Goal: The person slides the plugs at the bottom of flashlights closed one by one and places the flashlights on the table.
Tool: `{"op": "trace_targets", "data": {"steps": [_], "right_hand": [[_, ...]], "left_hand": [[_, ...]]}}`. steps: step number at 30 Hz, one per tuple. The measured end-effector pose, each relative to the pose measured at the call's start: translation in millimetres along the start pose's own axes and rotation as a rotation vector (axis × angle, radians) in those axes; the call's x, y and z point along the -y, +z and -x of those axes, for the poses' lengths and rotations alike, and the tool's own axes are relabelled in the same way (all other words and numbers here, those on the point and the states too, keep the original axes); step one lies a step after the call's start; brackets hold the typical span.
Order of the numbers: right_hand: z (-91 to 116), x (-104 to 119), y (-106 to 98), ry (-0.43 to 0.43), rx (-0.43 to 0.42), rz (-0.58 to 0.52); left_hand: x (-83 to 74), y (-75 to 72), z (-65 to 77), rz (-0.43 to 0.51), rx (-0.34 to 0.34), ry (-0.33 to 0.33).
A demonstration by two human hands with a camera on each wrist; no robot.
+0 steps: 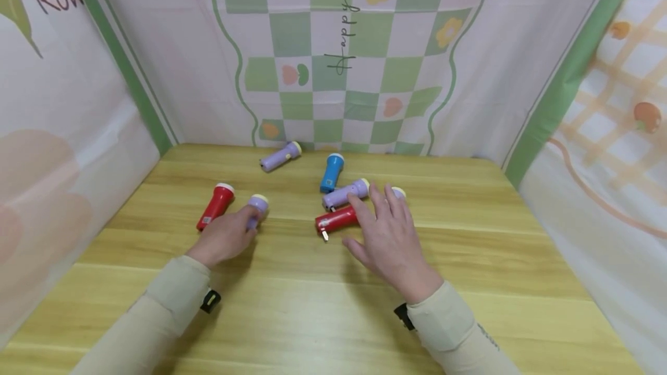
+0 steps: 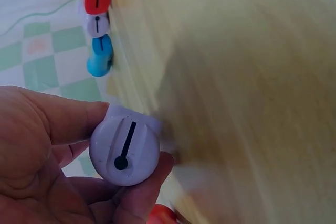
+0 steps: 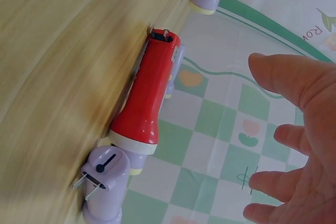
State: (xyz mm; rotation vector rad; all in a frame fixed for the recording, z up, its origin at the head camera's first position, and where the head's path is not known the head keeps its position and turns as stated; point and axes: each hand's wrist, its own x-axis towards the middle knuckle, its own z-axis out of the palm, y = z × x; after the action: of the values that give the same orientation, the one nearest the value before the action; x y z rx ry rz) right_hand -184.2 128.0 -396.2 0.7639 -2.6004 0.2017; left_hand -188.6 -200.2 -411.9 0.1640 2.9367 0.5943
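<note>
My left hand [image 1: 225, 238] grips a lavender flashlight [image 2: 126, 150] between thumb and fingers; its slotted end faces the left wrist camera. Just left of that hand a red flashlight [image 1: 217, 204] lies on the table. My right hand [image 1: 391, 242] hovers with spread fingers over a second red flashlight [image 3: 142, 90], whose metal plug prongs stick out. Nothing is in the right hand's grasp. Beside that red flashlight lies a lavender one [image 1: 341, 194]. Another lavender flashlight [image 3: 107, 182], prongs out, lies past its white head, mostly hidden by the right hand in the head view.
Farther back are a blue flashlight [image 1: 332, 172] and a lavender flashlight [image 1: 280, 157], close to the patterned cloth [image 1: 344, 85] behind the table. The wooden table [image 1: 302, 317] runs between cloth walls left and right.
</note>
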Motion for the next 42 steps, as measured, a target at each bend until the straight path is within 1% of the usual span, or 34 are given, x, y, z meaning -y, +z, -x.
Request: {"op": "trace_targets", "data": {"steps": [3, 7, 17, 21, 24, 25, 29, 32, 36, 42], "right_hand": [[-0.1, -0.2, 0.3, -0.003, -0.006, 0.001], [0.0, 0.0, 0.2, -0.004, -0.006, -0.002], [0.5, 0.4, -0.1, -0.005, 0.003, -0.008], [0.9, 0.4, 0.0, -0.005, -0.001, -0.011], [1.1, 0.1, 0.3, -0.006, -0.01, -0.009], [1.1, 0.0, 0.4, -0.006, -0.012, -0.009], [0.7, -0.2, 0.3, -0.004, -0.012, -0.015], [0.6, -0.1, 0.1, 0.001, -0.003, -0.02], [0.6, 0.1, 0.1, 0.003, 0.003, -0.022], [1.1, 0.8, 0.0, 0.009, 0.016, -0.032]], "left_hand": [[1.2, 1.0, -0.1, -0.015, 0.002, 0.001], [2.7, 2.7, 0.4, -0.041, -0.019, 0.02], [4.5, 5.5, 2.5, -0.081, -0.037, -0.021], [5.0, 4.5, 6.2, -0.14, -0.096, 0.007], [5.3, 2.7, 10.4, -0.168, -0.137, 0.039], [5.2, 2.0, 11.6, -0.164, -0.14, 0.047], [5.0, 1.0, 15.4, -0.147, -0.107, 0.061], [4.2, 1.1, 17.0, -0.157, -0.1, 0.079], [4.4, 1.8, 17.0, -0.18, -0.123, 0.092], [8.0, 2.5, 13.1, -0.27, -0.177, 0.127]]}}
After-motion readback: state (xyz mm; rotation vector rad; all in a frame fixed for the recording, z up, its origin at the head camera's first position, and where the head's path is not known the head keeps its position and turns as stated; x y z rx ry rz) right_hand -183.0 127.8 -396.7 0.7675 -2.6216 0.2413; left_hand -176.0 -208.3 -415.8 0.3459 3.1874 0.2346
